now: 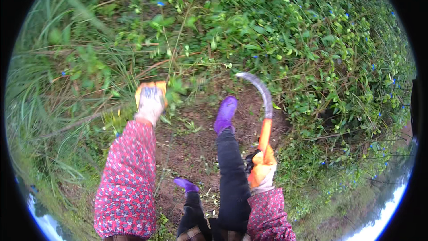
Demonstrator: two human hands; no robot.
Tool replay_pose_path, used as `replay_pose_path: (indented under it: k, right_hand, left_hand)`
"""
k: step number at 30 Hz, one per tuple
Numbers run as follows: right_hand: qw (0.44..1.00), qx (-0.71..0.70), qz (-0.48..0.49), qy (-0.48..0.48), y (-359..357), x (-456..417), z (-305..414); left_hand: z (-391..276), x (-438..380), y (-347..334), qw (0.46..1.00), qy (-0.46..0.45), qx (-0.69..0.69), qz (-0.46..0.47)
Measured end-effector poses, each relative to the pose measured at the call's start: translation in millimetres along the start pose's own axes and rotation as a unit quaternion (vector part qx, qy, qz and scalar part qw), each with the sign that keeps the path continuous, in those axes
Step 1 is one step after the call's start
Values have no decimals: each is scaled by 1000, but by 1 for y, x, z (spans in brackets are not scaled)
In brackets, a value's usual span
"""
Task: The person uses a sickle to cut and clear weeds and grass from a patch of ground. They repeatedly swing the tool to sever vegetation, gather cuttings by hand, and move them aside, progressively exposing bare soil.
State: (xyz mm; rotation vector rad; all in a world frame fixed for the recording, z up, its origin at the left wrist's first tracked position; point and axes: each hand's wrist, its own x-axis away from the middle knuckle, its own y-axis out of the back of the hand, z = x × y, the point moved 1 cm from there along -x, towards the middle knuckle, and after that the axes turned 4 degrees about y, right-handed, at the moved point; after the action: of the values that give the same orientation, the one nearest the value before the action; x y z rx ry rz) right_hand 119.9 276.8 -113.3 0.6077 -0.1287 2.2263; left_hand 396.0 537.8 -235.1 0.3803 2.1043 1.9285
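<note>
My right hand point(262, 167), in an orange-and-white work glove, grips the orange handle point(265, 134) of a sickle. Its curved metal blade point(262, 90) arcs up and to the left, the tip near the edge of the weeds. My left hand point(151, 98), gloved alike, is out at the left with its back towards me. It looks closed on a leafy weed stem point(175, 90), blurred by motion; the fingertips are hidden. Both arms wear red floral sleeve covers point(128, 180).
Dense leafy weeds point(311, 40) with small blue flowers fill the front and right. Long grass point(43, 107) and dry stalks stand at the left. My purple boots point(226, 113) are on bare brown soil point(190, 147) strewn with cuttings, the right boot close to the blade.
</note>
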Motion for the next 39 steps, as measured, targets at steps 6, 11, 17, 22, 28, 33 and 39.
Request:
replay_pose_path:
  k: [6,11,17,22,28,33,39]
  right_hand:
    - [997,10,78,-17,-27,49,16]
    - [983,55,172,25,-36,98,-19]
    - [937,20,348,-13,-49,137,-34]
    - [928,72,363,-52,-49,164,-21]
    - [909,139,391,-27,-65,225,-8]
    - [848,227,478,19,-69,252,-22]
    - [792,220,563,81,-94,307,-24]
  left_hand:
    - [90,238,30,923,31,-212,321]
    - [118,395,59,901,39,-155,404]
    - [118,618,77,855,292,-37,426]
    - [74,707,216,672,396,-98,618]
    - [-61,939,319,593,690,-40,413]
    - [-267,1051,377,333,879,32,341]
    - [-409,1053,353,198,936,134,257]
